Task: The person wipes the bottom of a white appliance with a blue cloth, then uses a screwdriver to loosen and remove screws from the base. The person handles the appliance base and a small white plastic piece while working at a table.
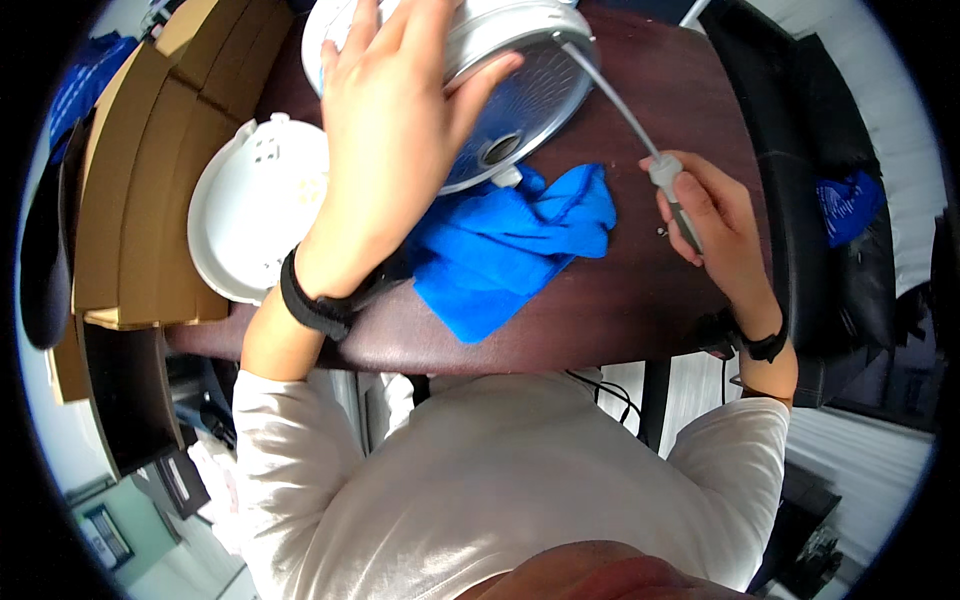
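At the top, a round white housing (500, 30) with a shiny, ribbed dish-like face (540, 105) is tilted up. My left hand (385, 150) lies over it, fingers and thumb gripping it. My right hand (715, 215) is closed on the grey handle of a long screwdriver (620, 105), whose tip meets the housing's rim. Below the housing a crumpled blue cloth (505, 250) lies on the dark wooden desk (660, 300). A white round plastic cover (240, 210) lies left of my left hand. A small metal piece (662, 231) sits near my right hand.
Folded cardboard (145, 200) stands along the desk's left side, touching the white cover's area. A black padded seat (800, 130) with a blue bundle (848, 208) on it is at the right. Black cables (605, 390) hang below the front edge, near my body.
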`<state>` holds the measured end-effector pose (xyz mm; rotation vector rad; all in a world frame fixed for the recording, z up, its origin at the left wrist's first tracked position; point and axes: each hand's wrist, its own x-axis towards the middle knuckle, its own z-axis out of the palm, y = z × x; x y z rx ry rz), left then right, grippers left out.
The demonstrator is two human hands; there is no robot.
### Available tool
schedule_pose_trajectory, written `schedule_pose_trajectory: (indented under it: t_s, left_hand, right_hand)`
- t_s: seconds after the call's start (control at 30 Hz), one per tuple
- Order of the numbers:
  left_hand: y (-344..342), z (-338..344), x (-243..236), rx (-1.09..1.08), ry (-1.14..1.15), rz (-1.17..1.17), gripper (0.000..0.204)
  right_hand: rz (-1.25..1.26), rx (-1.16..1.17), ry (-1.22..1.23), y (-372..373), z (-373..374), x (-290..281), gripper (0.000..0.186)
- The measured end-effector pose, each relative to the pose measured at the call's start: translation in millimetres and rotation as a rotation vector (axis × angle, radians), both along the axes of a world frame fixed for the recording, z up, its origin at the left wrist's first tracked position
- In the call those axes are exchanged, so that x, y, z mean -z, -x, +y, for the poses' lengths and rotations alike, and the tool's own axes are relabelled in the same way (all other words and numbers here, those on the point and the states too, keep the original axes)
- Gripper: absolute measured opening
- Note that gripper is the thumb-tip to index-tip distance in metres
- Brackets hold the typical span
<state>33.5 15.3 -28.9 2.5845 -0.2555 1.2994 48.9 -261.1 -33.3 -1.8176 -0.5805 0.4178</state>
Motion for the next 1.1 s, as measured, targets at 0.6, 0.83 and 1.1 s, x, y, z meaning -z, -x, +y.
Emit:
schedule_pose_trajectory:
  t_s: [0.6,0.83,1.1]
  left_hand:
    - [14.3,5.2,1.5,0.131,0.223,-0.015,0.042]
    - [13.1,-9.3,-7.1,-0.019,0.16,0.065,0.047]
    - [9.5,-3.9,6.7,-0.071,0.055,-0.085,0.049]
  right_hand:
    - [-0.008,0.013,0.113,15.5,16.6,2.2,0.04]
    - [-0.556,0.179,0.373,13.6,15.4,-16.4,0.024]
    - [-0.581,0.109,0.484,9.0,17.8,-31.3,0.02]
